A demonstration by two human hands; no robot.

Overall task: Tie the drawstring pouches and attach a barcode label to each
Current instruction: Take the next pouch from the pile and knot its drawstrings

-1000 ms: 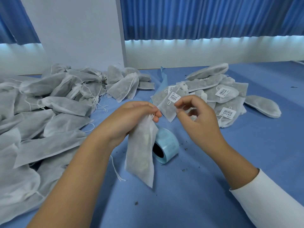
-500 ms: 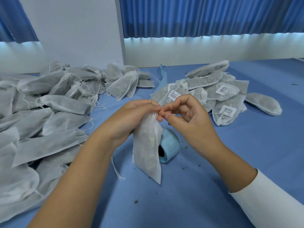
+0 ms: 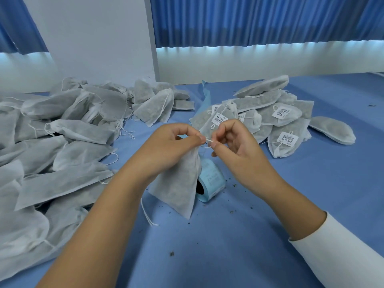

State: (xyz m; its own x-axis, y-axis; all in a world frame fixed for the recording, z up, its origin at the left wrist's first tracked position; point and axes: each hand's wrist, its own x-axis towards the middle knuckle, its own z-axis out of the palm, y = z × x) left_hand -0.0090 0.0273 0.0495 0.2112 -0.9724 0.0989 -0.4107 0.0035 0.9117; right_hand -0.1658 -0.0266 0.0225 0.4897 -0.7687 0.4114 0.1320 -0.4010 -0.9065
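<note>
Pouch [image 3: 178,183] hangs from left hand [image 3: 173,143]; right hand [image 3: 235,142] pinches drawstring [image 3: 208,140].

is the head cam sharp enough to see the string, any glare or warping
Head view: the string between the left hand and right hand, above the pouch, shows sharp; light is soft, no hard shadows on the table; a bright strip glares below the curtain; the wide lens slants its folds toward the edges; label print is too small to read.
</note>
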